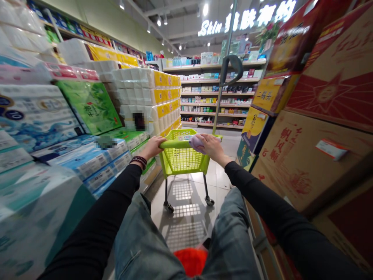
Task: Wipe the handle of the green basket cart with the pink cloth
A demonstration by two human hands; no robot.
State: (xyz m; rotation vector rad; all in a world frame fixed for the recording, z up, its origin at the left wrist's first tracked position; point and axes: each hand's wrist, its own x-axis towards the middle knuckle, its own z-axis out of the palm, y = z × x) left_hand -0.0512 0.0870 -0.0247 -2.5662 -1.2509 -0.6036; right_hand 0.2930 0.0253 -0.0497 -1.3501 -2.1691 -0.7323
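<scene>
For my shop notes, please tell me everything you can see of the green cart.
The green cart looks plastic, with a latticed basket, dark legs and two visible wheels. It stands upright on the tiled floor. The left hand grips its handle; the right hand holds a lilac item against it.

From my remote seat I see a pale tiled floor (220, 181) running down the aisle, glossy, with seams between the tiles. On it the lime-green shopping cart (186, 161) stands upright on dark casters (169, 208), its basket throwing a grid of light and shadow onto the tiles. Beyond, I make out shelves (210, 81) across the far end; rows of small boxes (201, 76) and containers sit on them, too small for me to read, with taller bottles (177, 62) along the top. High on my left, a wall shelf (67, 35) carries colourful packages (72, 28) in a line.
</scene>
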